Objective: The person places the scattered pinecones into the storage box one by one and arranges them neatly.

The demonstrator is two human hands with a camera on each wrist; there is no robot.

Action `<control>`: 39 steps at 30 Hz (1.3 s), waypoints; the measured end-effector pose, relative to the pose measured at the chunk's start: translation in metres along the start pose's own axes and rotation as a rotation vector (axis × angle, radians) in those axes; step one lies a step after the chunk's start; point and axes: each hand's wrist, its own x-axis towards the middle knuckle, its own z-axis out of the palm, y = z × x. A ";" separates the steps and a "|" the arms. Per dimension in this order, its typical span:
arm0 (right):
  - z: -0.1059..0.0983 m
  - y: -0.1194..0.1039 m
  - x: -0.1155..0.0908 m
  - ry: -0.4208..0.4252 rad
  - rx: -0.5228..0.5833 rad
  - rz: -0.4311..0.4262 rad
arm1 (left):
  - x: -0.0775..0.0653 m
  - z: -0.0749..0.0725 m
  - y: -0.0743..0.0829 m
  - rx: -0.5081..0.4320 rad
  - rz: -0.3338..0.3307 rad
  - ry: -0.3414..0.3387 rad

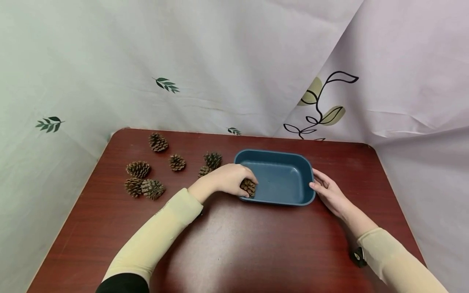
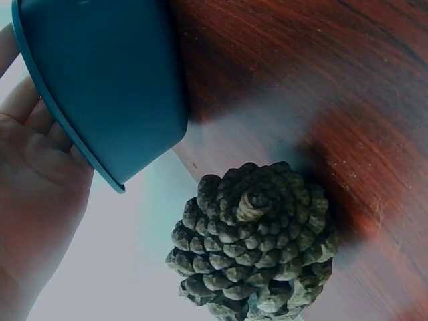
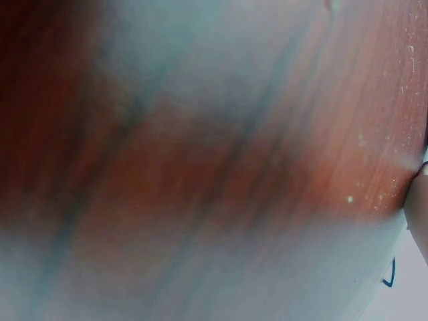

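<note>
In the head view a blue rectangular plastic bin (image 1: 282,179) sits on the table. My left hand (image 1: 234,179) reaches over its left end and grips a brown pine cone (image 1: 248,187) between thumb and fingers, just inside the rim. At the bin's right end my right hand (image 1: 328,194) holds the rim, thumb on top and fingers along the outer wall. The left wrist view shows the left hand (image 2: 40,180) at the rim of the bin (image 2: 107,80), its fingertips hidden. Another pine cone (image 2: 257,241) lies close below that wrist.
Left of the bin, several pine cones lie on the dark red table (image 1: 275,248): a pine cone (image 1: 158,142) near the back edge, a pine cone (image 1: 177,162) nearer the middle, and a cluster with a pine cone (image 1: 153,189). A patterned white cloth (image 1: 234,69) hangs behind.
</note>
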 end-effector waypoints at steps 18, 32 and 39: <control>0.000 0.000 0.000 0.003 -0.006 0.001 | -0.013 -0.010 -0.001 -0.073 -0.011 0.107; 0.001 -0.001 -0.001 -0.003 -0.016 0.006 | -0.053 -0.024 -0.020 -0.133 -0.058 0.353; 0.000 0.001 0.000 -0.002 -0.028 0.027 | -0.078 -0.021 -0.036 -0.187 -0.101 0.440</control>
